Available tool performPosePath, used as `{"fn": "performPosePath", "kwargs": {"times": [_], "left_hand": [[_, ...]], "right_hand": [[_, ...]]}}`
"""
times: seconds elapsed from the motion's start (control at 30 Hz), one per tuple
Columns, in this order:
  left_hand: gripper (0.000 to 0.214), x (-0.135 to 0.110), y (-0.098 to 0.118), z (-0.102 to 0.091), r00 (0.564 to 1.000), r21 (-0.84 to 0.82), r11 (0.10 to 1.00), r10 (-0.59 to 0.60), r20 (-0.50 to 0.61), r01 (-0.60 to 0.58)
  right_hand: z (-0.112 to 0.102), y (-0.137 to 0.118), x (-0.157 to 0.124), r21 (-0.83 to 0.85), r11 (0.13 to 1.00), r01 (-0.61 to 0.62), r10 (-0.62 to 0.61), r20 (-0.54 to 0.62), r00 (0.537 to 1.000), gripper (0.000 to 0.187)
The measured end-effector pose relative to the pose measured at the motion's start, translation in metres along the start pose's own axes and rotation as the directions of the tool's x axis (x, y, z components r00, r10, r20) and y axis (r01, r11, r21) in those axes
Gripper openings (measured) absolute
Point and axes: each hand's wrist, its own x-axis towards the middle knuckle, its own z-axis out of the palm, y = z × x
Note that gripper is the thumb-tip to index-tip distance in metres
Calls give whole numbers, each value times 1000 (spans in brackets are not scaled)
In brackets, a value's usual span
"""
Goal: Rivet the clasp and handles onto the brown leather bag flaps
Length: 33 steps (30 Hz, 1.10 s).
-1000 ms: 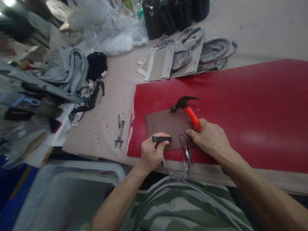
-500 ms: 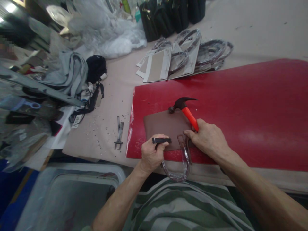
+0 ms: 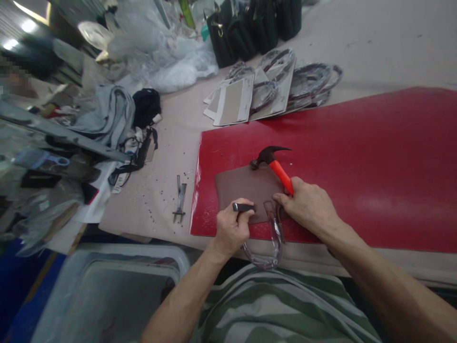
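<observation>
A brown leather panel (image 3: 246, 186) lies flat on the red mat (image 3: 357, 157) near its front left corner. Its clear-wrapped handle (image 3: 271, 245) loops over the table edge toward me. My left hand (image 3: 231, 228) is closed round a dark metal punch (image 3: 243, 207), whose end rests on the panel's near edge. My right hand (image 3: 309, 207) grips the orange handle of a hammer (image 3: 274, 162); its black head rests on the panel's far edge, and its fingertips touch the handle tab.
A second metal tool (image 3: 180, 196) and scattered small punched bits lie on the beige table left of the mat. Grey panels with wrapped handles (image 3: 264, 88) are stacked behind. Black bags (image 3: 250, 26), plastic wrap and clutter fill the back left. A grey bin (image 3: 107, 290) stands below.
The hands have hardly moved. The punch in my left hand has shifted slightly right, toward the handle tab. The view has drifted a little.
</observation>
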Motion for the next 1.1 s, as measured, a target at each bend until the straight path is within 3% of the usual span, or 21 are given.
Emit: {"fn": "performPosePath", "kwargs": {"times": [0.4,0.57,0.73,0.83,0.93,1.0,1.03,1.1], "left_hand": [[10,6,0,1,995,3,999,-35,97,35],[10,6,-1,3,994,-15,1000,-23,104,25],[12,5,-1,8,996,15,1000,-18,82,17],[11,6,-1,9,995,12,1000,-24,92,23],[12,5,-3,11,995,11,1000,-28,91,27],[12,4,-5,12,996,18,999,-30,85,29],[12,4,-5,12,996,20,999,-32,84,31],[13,3,-6,13,995,18,999,-36,89,35]], "right_hand": [[4,4,1,47,999,25,-23,-26,999,41],[6,12,4,229,965,129,-112,-84,990,27],[-31,20,-25,296,918,264,-216,-186,958,29],[-64,22,-59,285,854,436,-309,-398,864,25],[-81,25,-87,82,754,651,-499,-573,650,26],[-81,29,-96,-106,693,713,-622,-586,518,26],[-80,31,-98,-192,672,715,-670,-569,477,25],[-81,33,-101,-306,647,698,-727,-523,445,25]]}}
